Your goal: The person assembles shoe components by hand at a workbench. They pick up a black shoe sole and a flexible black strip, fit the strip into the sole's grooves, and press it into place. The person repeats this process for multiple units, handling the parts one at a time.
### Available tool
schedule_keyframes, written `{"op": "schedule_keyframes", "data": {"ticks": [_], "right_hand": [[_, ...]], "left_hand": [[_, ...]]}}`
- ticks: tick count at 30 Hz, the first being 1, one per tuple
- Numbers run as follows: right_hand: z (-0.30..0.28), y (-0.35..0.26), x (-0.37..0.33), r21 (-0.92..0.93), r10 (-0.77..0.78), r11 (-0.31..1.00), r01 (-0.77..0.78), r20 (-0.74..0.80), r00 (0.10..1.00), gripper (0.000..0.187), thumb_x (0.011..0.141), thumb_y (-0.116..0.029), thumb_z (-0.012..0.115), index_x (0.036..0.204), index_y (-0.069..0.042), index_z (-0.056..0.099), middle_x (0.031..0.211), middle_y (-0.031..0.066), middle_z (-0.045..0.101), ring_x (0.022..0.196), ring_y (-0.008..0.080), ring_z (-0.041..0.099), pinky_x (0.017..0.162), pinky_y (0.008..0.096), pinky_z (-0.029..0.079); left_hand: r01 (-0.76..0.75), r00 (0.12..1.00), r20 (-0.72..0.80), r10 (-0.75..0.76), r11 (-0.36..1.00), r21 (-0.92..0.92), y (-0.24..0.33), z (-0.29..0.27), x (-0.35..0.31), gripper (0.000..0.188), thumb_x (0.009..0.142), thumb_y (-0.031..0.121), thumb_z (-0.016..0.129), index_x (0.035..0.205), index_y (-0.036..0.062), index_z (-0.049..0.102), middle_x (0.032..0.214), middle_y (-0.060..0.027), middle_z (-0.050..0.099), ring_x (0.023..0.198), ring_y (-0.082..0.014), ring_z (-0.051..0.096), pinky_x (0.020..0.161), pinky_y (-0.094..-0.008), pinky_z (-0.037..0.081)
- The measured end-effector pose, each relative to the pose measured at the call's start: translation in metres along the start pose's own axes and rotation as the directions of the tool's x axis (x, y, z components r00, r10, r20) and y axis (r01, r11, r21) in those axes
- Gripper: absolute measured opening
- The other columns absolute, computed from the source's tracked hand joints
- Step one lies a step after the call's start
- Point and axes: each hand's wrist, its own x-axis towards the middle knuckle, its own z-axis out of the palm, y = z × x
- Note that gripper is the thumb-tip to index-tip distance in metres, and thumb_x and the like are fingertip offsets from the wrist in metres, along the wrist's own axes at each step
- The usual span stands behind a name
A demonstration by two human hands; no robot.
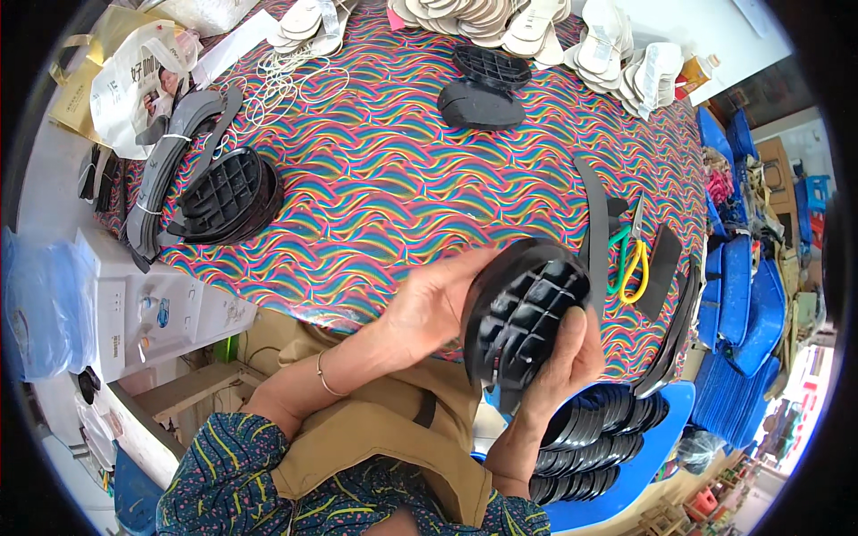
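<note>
Close in front of me, over the table's near edge, I hold a glossy black shoe heel, its gridded hollow side turned up. My left hand presses on its left side, fingers mostly hidden behind it. My right hand grips the right side, thumb on the grid's edge. A dark band runs round the heel's side, and a short dark end hangs below it. Just beyond my right hand lie a curved black strip and scissors with yellow handles.
Another gridded heel sits left beside bundled black strips. Two black heel pieces lie far centre. Pale insole stacks line the back. A blue tub of black pieces stands low right. More black strips lie at the right edge.
</note>
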Motion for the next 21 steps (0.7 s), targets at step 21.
{"op": "schedule_keyframes", "data": {"ticks": [21], "right_hand": [[0.018,0.014,-0.009,-0.018,-0.022,1.000,0.018,-0.244,0.970,0.035,0.103,-0.016,0.049,0.124,0.010,0.058,0.099,0.0136,0.072,0.082,0.0167,0.068,0.074,0.0289,0.054]], "left_hand": [[-0.176,0.970,0.040,0.239,0.583,0.793,-0.015,0.019,-0.026,0.042,0.105,0.025,0.044,0.139,0.0020,0.050,0.079,-0.0004,0.065,0.061,-0.0049,0.057,0.054,-0.0207,0.048]]}}
